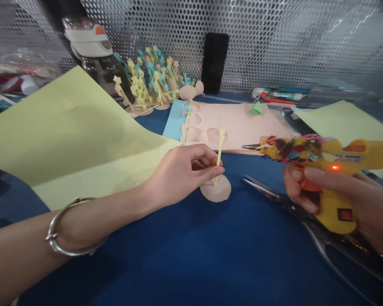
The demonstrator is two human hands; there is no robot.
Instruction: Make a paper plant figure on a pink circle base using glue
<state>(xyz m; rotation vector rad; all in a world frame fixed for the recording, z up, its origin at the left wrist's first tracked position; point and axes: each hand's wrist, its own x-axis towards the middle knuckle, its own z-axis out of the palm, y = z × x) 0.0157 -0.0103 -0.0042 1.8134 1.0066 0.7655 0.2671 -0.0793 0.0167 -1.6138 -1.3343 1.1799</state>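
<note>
My left hand [191, 168] pinches a thin yellow paper stick [220, 154] between thumb and fingers. The stick stands nearly upright, its lower end at a round pale pink paper disc [218, 191] on the blue table. A small yellow knot or curl tops the stick. My right hand [328, 187] is wrapped round a yellow glue gun [335, 157], whose metal nozzle points left toward the stick without touching it. An orange light glows on the gun, and paper scraps cling to its front. Under the gun and right hand lie black-handled scissors [293, 208], their blades pointing left.
Large yellow-green sheets lie left [83, 136] and right [351, 123]. Behind my hands are pink cut-out paper [236, 119] and a green folded piece [257, 108]. Farther back stand a bottle [95, 55], several paper stars on sticks [153, 76] and a phone [214, 63] against perforated metal.
</note>
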